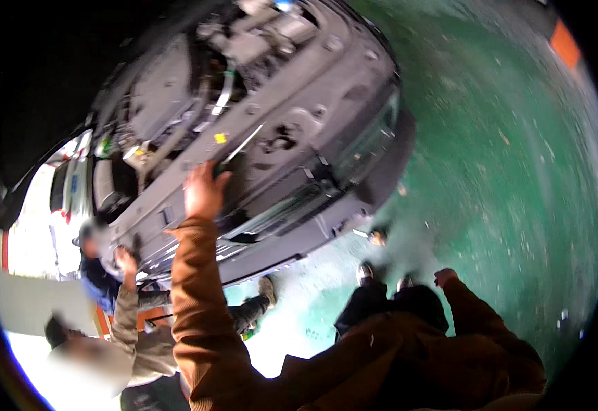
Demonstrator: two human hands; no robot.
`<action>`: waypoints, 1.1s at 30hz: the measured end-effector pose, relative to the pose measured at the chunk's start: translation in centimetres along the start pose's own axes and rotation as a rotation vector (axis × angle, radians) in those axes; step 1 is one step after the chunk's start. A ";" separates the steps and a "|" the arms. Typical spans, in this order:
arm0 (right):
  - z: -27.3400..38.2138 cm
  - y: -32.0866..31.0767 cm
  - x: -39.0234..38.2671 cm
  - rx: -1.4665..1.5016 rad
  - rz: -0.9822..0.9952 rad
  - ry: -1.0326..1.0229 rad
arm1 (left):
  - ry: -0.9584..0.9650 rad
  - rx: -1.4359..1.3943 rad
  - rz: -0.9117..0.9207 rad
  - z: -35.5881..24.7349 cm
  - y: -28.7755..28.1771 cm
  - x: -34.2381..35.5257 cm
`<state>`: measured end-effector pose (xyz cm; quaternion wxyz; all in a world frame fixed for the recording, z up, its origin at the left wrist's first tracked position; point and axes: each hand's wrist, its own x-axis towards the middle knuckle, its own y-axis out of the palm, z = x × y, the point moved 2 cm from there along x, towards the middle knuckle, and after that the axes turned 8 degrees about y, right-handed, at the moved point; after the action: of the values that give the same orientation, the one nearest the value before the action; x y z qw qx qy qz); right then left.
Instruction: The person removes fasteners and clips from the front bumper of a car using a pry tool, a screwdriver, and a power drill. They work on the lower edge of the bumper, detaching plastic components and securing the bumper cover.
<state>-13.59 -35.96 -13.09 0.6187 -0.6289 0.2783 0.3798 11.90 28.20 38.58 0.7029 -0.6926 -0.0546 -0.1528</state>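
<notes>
My left hand (204, 192) reaches over the front of a dark car (299, 154) whose hood is raised. Its thumb stands apart from the fingers, which lie at the panel above the grille. Just past the fingertips, a thin pale rod (245, 142) slants up to the right; its near end is blurred, and I see no grip on it. A small yellow label (220, 138) sits on the panel beside it. My right hand (444, 276) hangs low at my side over the green floor, small and blurred, with fingers curled in and nothing visible in them.
The engine bay (244, 55) lies uncovered under the dark raised hood (39, 82). At the left, two people stand close by the car's front; the nearer one's hand (126, 262) is raised. Green floor (490, 151) spreads to the right, with an orange patch (564, 42) far off.
</notes>
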 end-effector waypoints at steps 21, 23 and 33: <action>14.3 0.3 39.3 0.653 -0.043 0.081 | 0.337 0.762 0.034 -1.9 4.5 3.8; 15.2 2.3 41.1 0.637 0.046 0.036 | 0.372 0.765 0.076 -3.4 5.7 6.5; 9.7 6.8 38.5 1.515 0.313 0.259 | 0.294 0.778 0.053 -3.5 4.0 5.0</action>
<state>0.93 -22.27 -48.04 0.7811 -0.0283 0.6168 0.0929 17.37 24.01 36.04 0.9161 -0.3474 0.0104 -0.1997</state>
